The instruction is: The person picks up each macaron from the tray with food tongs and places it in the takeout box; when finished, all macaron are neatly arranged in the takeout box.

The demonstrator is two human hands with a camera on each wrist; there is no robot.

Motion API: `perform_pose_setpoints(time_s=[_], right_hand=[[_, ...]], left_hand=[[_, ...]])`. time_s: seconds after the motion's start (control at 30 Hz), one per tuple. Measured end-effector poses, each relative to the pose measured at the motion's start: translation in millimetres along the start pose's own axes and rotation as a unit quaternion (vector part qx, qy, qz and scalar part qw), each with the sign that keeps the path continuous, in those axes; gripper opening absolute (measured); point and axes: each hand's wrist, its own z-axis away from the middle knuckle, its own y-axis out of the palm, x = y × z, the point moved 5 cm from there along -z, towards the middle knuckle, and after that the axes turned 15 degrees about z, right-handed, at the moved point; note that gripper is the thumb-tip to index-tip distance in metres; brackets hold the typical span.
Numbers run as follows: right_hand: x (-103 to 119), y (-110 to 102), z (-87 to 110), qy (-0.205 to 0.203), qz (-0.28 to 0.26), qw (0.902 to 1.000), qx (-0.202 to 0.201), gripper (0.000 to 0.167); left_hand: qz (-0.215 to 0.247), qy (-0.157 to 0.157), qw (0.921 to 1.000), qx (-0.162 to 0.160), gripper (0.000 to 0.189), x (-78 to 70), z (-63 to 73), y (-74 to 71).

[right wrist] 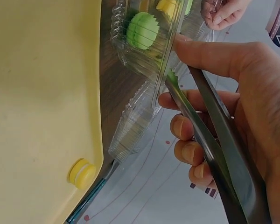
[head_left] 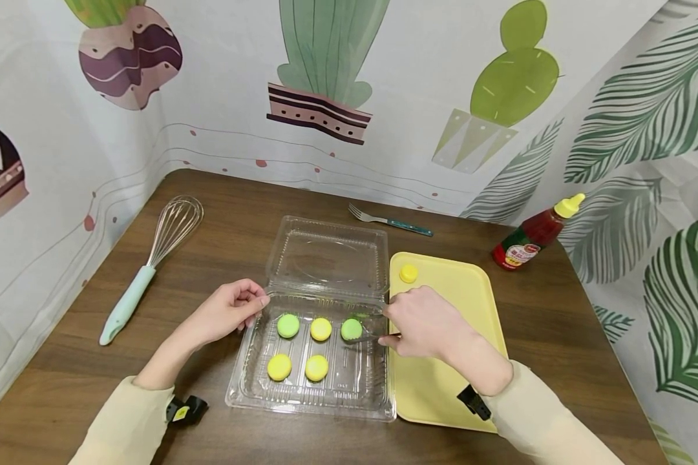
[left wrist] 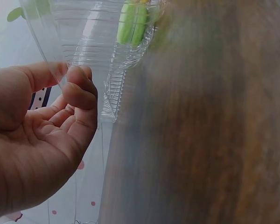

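Observation:
My left hand (head_left: 227,312) pinches the left rim of a clear plastic container (head_left: 311,407) between thumb and fingers. Inside the container lie green and yellow macarons in two rows, among them a yellow one (head_left: 279,367) at front left. My right hand (head_left: 424,323) holds metal tongs (right wrist: 219,140), its fingertips close to the container's right rim. The tong tips reach inside, beside the right green macaron (head_left: 351,330); whether they grip it, I cannot tell. A single yellow macaron (head_left: 408,274) sits on the yellow tray (head_left: 442,394), which is partly hidden under my right arm.
The container's hinged lid (head_left: 328,255) lies open towards the back. Behind it is a fork (head_left: 392,221) with a teal handle. A whisk (head_left: 148,271) lies at the left. At the back right stands a red sauce bottle (head_left: 526,239). A patterned cloth (head_left: 407,84) hangs behind the table.

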Motion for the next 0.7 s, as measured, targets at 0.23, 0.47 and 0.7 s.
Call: perform_pose_setpoints(time_s=[0.23, 0.47, 0.7], right_hand=[[-0.7, 0.9, 2.4, 0.000, -0.010, 0.9999, 0.005, 0.038], [-2.7, 1.0, 3.7, -0.002, -0.017, 0.9998, 0.008, 0.036], [-8.3, -1.9, 7.3, 0.000, -0.028, 0.9996, 0.004, 0.037]], left_hand=[[-0.002, 0.002, 1.0000, -0.003, 0.022, 0.9, -0.4, 0.2], [0.003, 0.005, 1.0000, 0.002, 0.022, 0.6, -0.2, 0.1], [0.005, 0.005, 1.0000, 0.003, 0.022, -0.3, -0.3, 0.4]])
